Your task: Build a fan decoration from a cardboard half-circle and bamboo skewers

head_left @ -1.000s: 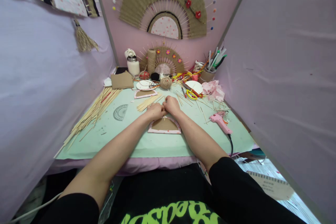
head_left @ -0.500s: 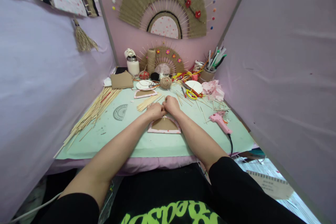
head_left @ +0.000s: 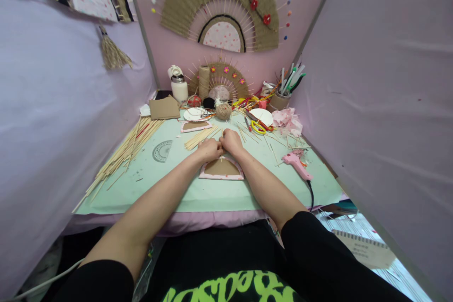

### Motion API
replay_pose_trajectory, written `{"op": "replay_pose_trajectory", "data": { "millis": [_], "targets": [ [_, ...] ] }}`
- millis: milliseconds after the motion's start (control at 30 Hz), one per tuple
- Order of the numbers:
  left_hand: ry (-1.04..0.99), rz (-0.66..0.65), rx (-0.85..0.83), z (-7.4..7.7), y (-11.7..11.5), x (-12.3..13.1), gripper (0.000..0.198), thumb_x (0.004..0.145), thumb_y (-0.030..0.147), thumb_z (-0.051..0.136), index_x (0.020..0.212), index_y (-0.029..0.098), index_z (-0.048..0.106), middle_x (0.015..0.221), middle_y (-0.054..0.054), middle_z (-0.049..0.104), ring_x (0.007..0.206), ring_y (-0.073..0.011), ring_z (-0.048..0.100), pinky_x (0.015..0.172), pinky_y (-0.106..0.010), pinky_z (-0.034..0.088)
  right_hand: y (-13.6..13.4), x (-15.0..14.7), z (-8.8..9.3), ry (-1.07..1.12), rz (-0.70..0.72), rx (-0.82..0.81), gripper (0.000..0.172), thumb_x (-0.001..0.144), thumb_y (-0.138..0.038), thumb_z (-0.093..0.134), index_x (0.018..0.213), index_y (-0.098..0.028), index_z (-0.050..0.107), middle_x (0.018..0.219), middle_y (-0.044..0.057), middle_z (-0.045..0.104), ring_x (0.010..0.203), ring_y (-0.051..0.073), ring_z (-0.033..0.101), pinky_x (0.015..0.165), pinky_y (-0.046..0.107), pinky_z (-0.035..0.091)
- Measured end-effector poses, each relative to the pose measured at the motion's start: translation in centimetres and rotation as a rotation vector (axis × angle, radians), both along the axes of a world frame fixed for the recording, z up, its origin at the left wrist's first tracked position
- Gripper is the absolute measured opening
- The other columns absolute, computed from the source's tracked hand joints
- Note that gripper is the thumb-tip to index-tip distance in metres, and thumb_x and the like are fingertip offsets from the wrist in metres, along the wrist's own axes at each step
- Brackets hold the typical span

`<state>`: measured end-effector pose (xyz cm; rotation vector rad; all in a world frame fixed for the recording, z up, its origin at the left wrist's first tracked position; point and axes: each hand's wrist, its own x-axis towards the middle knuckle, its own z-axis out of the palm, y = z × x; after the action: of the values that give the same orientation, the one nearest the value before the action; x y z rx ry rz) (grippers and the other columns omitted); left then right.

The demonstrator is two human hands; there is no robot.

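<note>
A half-round cardboard piece (head_left: 222, 168) with a pink-and-white cloth edge lies flat near the table's front. A thin wooden stick (head_left: 222, 158) stands out from the middle of its curved edge, pointing away from me. My left hand (head_left: 211, 149) and my right hand (head_left: 230, 141) meet just beyond the piece, fingers closed around the stick, whose middle they cover. Left of my hands lies a row of short wooden sticks (head_left: 200, 138). Behind that row is a second half-round cardboard piece (head_left: 195, 126) with the same edging.
Long sticks (head_left: 123, 151) and a protractor (head_left: 163, 151) lie at left. To the right are a pink glue gun (head_left: 297, 166) with its cord, yellow-handled scissors (head_left: 258, 126) and loose sticks. A bottle (head_left: 179, 88), twine ball (head_left: 223, 111) and tool pot (head_left: 279, 102) stand behind. Cloth walls enclose the sides.
</note>
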<state>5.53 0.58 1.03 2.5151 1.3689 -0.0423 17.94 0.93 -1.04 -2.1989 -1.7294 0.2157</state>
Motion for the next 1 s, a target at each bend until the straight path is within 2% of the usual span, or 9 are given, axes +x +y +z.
{"op": "replay_pose_trajectory", "data": {
  "millis": [300, 633, 1000],
  "targets": [
    [0.013, -0.004, -0.004, 0.40, -0.24, -0.04, 0.028, 0.084, 0.043, 0.050, 0.088, 0.025, 0.071, 0.108, -0.007, 0.069, 0.109, -0.0292, 0.058, 0.088, -0.039, 0.046, -0.01, 0.01, -0.03, -0.001, 0.003, -0.005, 0.024, 0.085, -0.022, 0.050, 0.102, -0.015, 0.066, 0.102, 0.014, 0.072, 0.099, 0.025, 0.065, 0.080, 0.030, 0.046],
    [0.013, -0.005, -0.005, 0.01, 0.05, -0.01, 0.029, 0.084, 0.044, 0.050, 0.088, 0.025, 0.071, 0.107, -0.007, 0.069, 0.110, -0.0297, 0.058, 0.088, -0.040, 0.046, 0.02, -0.01, -0.04, -0.002, 0.001, -0.011, 0.025, 0.086, -0.022, 0.051, 0.104, -0.015, 0.066, 0.104, 0.014, 0.072, 0.101, 0.025, 0.065, 0.081, 0.030, 0.045],
    [0.003, -0.010, 0.000, 0.28, -0.22, -0.06, 0.027, 0.084, 0.042, 0.050, 0.086, 0.024, 0.071, 0.106, -0.007, 0.069, 0.110, -0.0297, 0.058, 0.087, -0.040, 0.045, -0.01, -0.01, -0.04, -0.006, 0.002, -0.009, 0.025, 0.085, -0.022, 0.050, 0.102, -0.015, 0.066, 0.103, 0.015, 0.072, 0.101, 0.026, 0.065, 0.081, 0.031, 0.046]
  ]
}}
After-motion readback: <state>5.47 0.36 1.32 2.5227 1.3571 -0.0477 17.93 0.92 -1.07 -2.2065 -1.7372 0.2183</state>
